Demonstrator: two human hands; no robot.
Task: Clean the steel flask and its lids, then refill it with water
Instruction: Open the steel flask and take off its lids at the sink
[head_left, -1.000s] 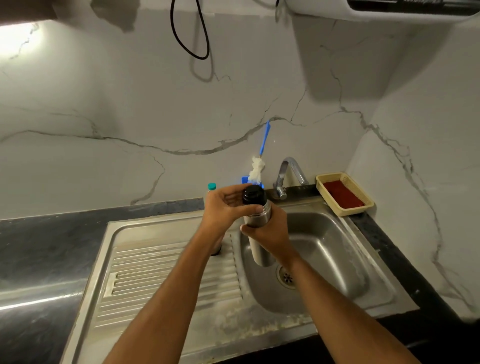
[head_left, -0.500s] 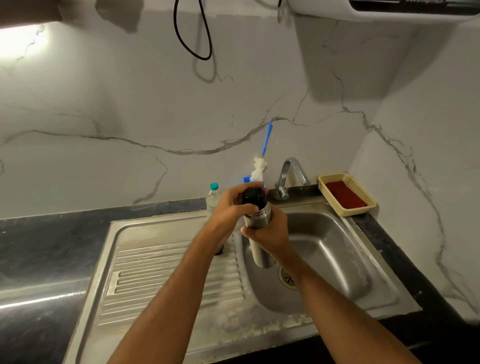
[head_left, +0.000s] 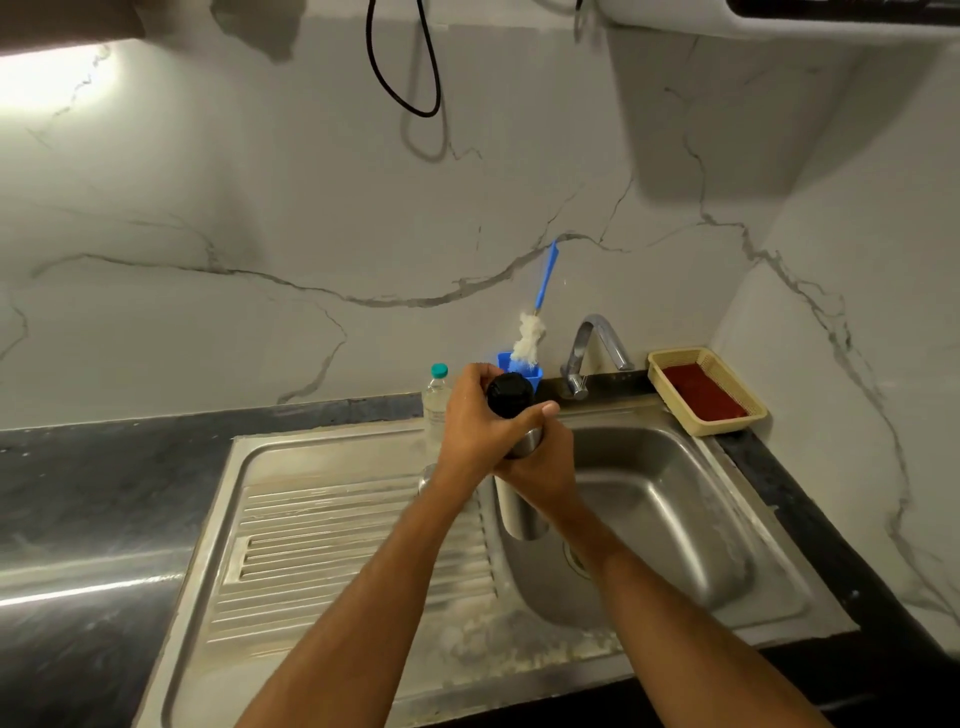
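A steel flask (head_left: 520, 512) is held upright over the left side of the sink basin (head_left: 670, 499). My right hand (head_left: 540, 467) grips its body around the middle. A black lid (head_left: 509, 395) sits on the flask's top, and my left hand (head_left: 475, 418) wraps around it, thumb across the neck. Most of the flask's upper body is hidden by both hands. The steel tap (head_left: 589, 353) stands behind the basin with no water running.
A blue-handled bottle brush (head_left: 535, 322) stands in a blue holder (head_left: 519, 366) by the wall. A small clear bottle with a teal cap (head_left: 436, 395) stands left of it. A yellow basket with a red pad (head_left: 701, 395) sits at the right. The ribbed drainboard (head_left: 332, 540) lies left of the basin.
My left hand has turned around the black lid, its thumb now lying across the flask's neck. The flask stays over the basin in my right hand.
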